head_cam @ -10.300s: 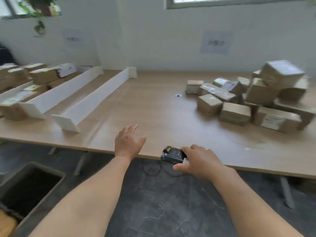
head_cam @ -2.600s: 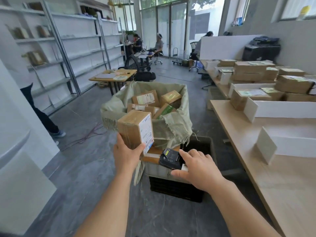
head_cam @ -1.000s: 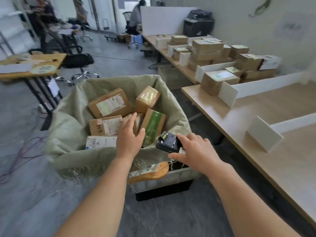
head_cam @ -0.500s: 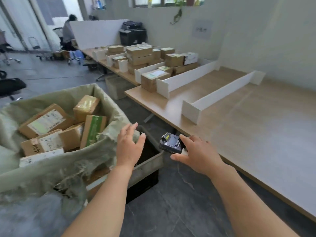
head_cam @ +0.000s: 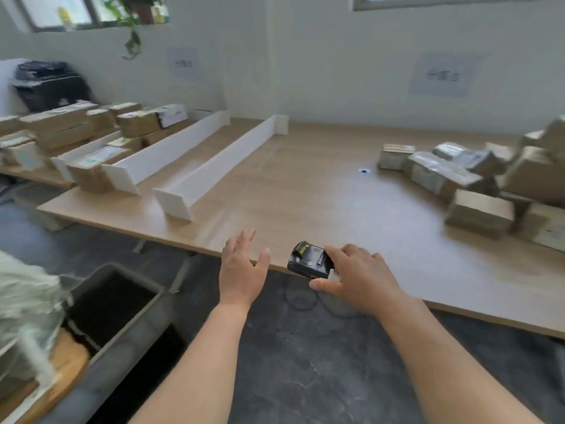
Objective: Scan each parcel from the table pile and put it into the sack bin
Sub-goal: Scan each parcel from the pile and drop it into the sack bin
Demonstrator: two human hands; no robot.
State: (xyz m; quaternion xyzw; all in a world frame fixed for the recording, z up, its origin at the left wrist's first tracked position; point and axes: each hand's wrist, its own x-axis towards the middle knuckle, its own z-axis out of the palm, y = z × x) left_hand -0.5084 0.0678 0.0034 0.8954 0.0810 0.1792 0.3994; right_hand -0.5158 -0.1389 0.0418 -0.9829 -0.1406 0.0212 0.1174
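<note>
Swung back round from the sack bin (head_cam: 27, 289) to the table (head_cam: 305, 185) in the last half second, and the box the left hand was carrying a couple of seconds ago is gone, so that one's dropped off.

The parcel pile (head_cam: 452, 175) sits at the right end of the table, running off the right side of the view. One brown box (head_cam: 478, 211) sticks out at the front of it, closest to the near edge. Everything over there is pretty blurred, so I can't tell which faces have labels.

The left hand (head_cam: 241, 270) is empty, fingers straight and spread, palm down, hovering over the near edge of the table. The right hand (head_cam: 357, 276) has its fingers and thumb wrapped round the scanner (head_cam: 308, 260), screen up, just beside the left hand and not touching it. Both are well apart from the pile.

So I'd call this the gap between parcels: one binned, next not picked up yet. The next move looks like a long reach right along the near edge with the free hand for that front box, then finding the label and turning it to the scanner (the fiddly bit).

Sack bin is now down at the lower left, below the table's left corner, with a grey crate (head_cam: 128, 289) beside it. White dividers (head_cam: 220, 166) and sorted boxes (head_cam: 61, 123) fill the far left of the table.
</note>
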